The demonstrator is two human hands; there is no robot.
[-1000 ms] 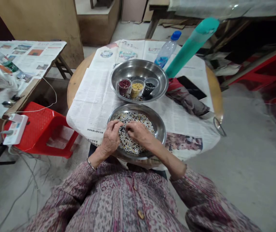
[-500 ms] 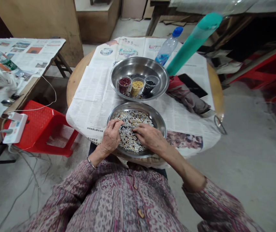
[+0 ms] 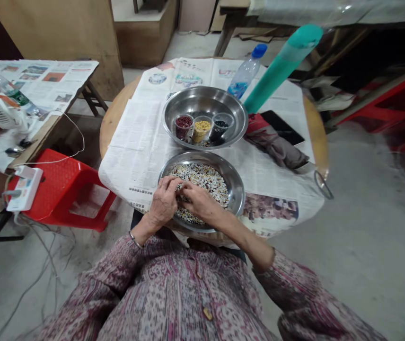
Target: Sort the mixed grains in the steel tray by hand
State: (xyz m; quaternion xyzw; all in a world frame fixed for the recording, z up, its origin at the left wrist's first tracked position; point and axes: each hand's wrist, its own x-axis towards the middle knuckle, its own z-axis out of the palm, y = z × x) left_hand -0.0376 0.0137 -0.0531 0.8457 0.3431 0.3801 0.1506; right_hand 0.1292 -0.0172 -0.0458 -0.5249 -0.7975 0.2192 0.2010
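Head view: the left hand (image 3: 164, 201) is positioned over the left side of the near bowl (image 3: 237, 192), fingers bent and partly closed. The right hand (image 3: 199, 202) is over the same bowl, fingers curled inward, tips next to those of the left hand. Whether either hand grips any grains cannot be told; the fingertips are partly hidden. The mixed grains (image 3: 207, 180), white, black and yellow, lie in the near bowl, beneath and beyond the hands. Directly beyond the hands, the far bowl (image 3: 202, 100) contains 3 cups: 1 with red beans (image 3: 183, 122), 1 with yellow grains (image 3: 201, 126) and 1 with black grains (image 3: 221, 124). Beyond the right hand, to its right, stands a bottle (image 3: 245, 75).
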